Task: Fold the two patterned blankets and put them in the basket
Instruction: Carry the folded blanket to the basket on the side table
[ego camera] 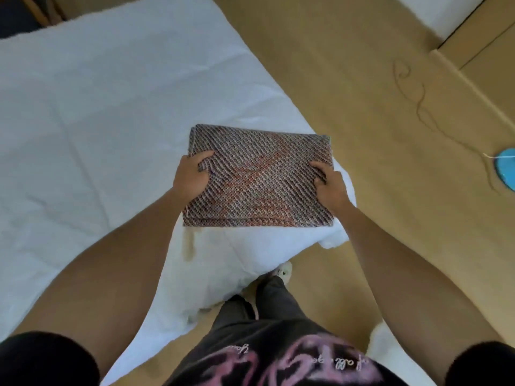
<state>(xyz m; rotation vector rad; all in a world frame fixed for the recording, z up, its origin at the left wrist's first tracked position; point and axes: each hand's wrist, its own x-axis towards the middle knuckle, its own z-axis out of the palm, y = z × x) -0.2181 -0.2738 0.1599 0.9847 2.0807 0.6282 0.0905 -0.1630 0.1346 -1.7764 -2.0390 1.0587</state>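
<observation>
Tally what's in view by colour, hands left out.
White: 1, the bed sheet
Patterned brown-red: 1, the folded blanket, gripped by the left hand and right hand
Blue: 1, a round thing on the floor
Total: 3

my fingers on both sides are tucked under the blanket [259, 176], can't see them | blue round thing [505, 169] on the floor is cut off by the right edge, no clue what it is | shirt print [292, 363] too blurry to read | no idea how many layers are folded in there
</observation>
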